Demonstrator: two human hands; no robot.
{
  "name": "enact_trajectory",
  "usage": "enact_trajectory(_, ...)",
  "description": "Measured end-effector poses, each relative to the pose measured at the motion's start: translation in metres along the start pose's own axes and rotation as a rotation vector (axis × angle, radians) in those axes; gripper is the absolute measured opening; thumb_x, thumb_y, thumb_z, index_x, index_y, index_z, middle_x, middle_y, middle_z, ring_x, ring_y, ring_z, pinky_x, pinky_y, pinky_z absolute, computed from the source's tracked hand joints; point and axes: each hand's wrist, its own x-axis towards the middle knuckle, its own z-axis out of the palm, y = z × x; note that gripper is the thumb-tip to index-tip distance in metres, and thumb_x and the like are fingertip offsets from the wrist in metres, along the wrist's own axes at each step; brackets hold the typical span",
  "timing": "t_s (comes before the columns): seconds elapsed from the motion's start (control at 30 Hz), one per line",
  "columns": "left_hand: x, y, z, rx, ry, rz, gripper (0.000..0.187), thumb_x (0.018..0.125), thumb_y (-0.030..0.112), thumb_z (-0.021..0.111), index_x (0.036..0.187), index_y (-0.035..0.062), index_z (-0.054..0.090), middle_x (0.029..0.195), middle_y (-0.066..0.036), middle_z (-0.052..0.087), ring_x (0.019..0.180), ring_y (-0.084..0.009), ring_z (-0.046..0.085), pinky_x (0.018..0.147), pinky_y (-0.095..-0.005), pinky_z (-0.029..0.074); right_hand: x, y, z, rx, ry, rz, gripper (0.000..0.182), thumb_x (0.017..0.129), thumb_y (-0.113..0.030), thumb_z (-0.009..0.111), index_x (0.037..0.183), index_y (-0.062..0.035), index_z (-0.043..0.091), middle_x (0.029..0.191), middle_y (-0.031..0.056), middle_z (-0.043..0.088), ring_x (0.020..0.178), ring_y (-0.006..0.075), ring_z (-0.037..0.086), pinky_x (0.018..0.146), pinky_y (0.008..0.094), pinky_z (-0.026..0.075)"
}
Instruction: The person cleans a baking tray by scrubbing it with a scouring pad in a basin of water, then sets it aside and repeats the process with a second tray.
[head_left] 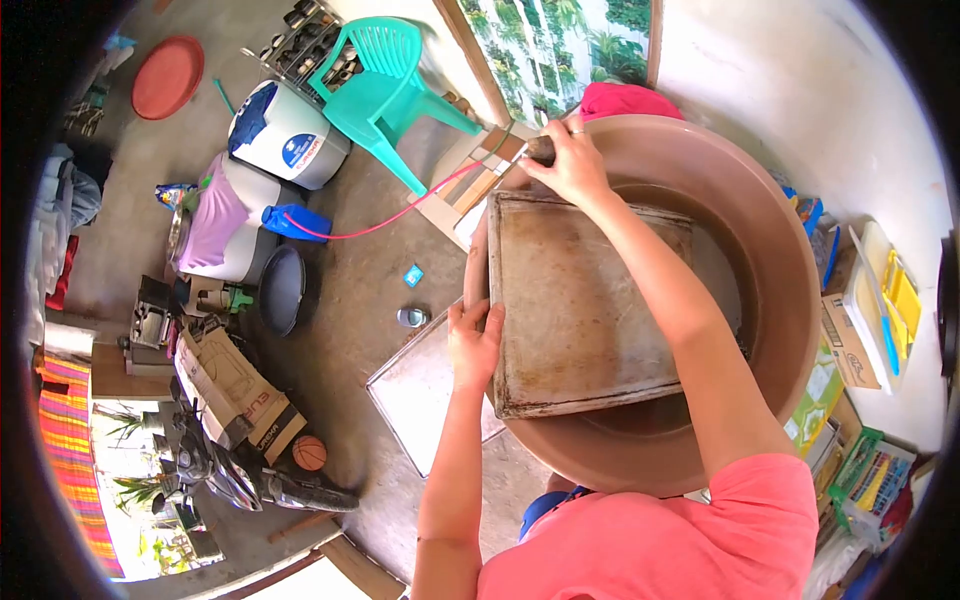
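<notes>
Tray: centre of the frame, over the round brown basin, its left edge at the basin's left rim, its surface stained brown.
Left hand: left of centre, partly closed on the tray's left edge, thumb over the border.
Right hand: upper centre, fingers curled around a dark lump near the tray's upper edge; I cannot tell whether they touch.
Second tray: on the floor, below and left of centre.

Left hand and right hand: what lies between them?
In the head view, part of the stained metal tray lies between the left hand, at its edge, and the right hand, which holds a dark brown object.
</notes>
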Motion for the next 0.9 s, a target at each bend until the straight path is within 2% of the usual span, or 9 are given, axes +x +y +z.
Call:
enact_trajectory(0.07,-0.002,0.003,-0.001,-0.011,-0.015,-0.013,0.033,0.083,0.033,0.069,0.099,0.0036,0.069,0.11,-0.021,0.056,0.101,-0.0356,0.057,0.089,-0.0401,0.046,-0.018,0.029,-0.012,-0.018,0.079,0.001,0.047,0.07,-0.038,0.079,0.099,-0.0103,0.055,0.103,0.014,0.05,0.091,0.0356,0.058,0.073,0.0463,0.05)
enact_trajectory(0.13,0.0,0.007,-0.003,-0.024,-0.026,-0.022,0.032,0.083,0.032,0.069,0.099,0.004,0.07,0.11,-0.021,0.056,0.101,-0.0354,0.057,0.089,-0.04,0.046,-0.043,0.054,-0.033,-0.118,0.047,0.231,0.046,0.068,-0.039,0.079,0.097,-0.0113,0.056,0.103,0.0131,0.05,0.097,0.034,0.056,0.074,0.046,0.051)
enact_trajectory(0.37,0.001,0.008,-0.003,-0.035,-0.014,0.026,0.031,0.084,0.029,0.068,0.097,0.0007,0.068,0.1,-0.02,0.055,0.093,-0.0344,0.057,0.085,-0.0406,0.045,-0.096,0.154,-0.083,-0.32,0.239,0.5,0.051,0.069,-0.041,0.078,0.102,-0.01,0.054,0.106,0.0152,0.049,0.096,0.0372,0.055,0.077,0.0486,0.049)
enact_trajectory(0.53,0.001,0.006,-0.004,-0.042,-0.031,0.041,0.031,0.086,0.028,0.066,0.096,-0.0008,0.067,0.095,-0.019,0.054,0.09,-0.0325,0.053,0.085,-0.0395,0.044,-0.094,0.144,-0.071,-0.226,0.322,0.565,0.051,0.068,-0.041,0.079,0.101,-0.0092,0.056,0.106,0.0169,0.049,0.093,0.0385,0.057,0.077,0.0488,0.049)
enact_trajectory(0.6,0.001,0.006,-0.004,-0.031,-0.057,0.038,0.03,0.087,0.027,0.066,0.096,-0.0011,0.067,0.094,-0.019,0.053,0.091,-0.0319,0.052,0.086,-0.039,0.043,-0.09,0.137,-0.071,-0.2,0.282,0.669,0.053,0.067,-0.044,0.079,0.1,-0.0087,0.056,0.108,0.0182,0.049,0.096,0.0396,0.057,0.08,0.0495,0.049)
enact_trajectory(0.77,0.0,0.008,-0.004,-0.071,-0.066,-0.028,0.033,0.088,0.028,0.065,0.098,-0.004,0.065,0.102,-0.017,0.053,0.092,-0.0289,0.052,0.086,-0.037,0.042,-0.11,0.165,-0.104,-0.248,0.231,0.93,0.061,0.068,-0.044,0.079,0.111,-0.0071,0.056,0.119,0.0207,0.047,0.105,0.039,0.055,0.085,0.0484,0.048)
enact_trajectory(0.87,0.001,0.003,-0.003,-0.067,-0.062,-0.009,0.034,0.088,0.028,0.066,0.1,-0.0039,0.065,0.1,-0.015,0.052,0.091,-0.0277,0.053,0.085,-0.036,0.043,-0.137,0.197,-0.119,-0.281,0.305,1.014,0.064,0.071,-0.04,0.079,0.117,-0.0048,0.053,0.123,0.0223,0.045,0.109,0.0402,0.052,0.089,0.0472,0.046)
enact_trajectory(0.9,0.002,0.002,-0.003,-0.053,-0.067,0.003,0.033,0.088,0.027,0.066,0.1,-0.0038,0.065,0.099,-0.015,0.052,0.09,-0.0276,0.053,0.083,-0.0364,0.043,-0.141,0.199,-0.124,-0.247,0.338,1.07,0.066,0.072,-0.037,0.079,0.12,-0.0012,0.051,0.125,0.0244,0.042,0.112,0.0425,0.051,0.092,0.0463,0.045)
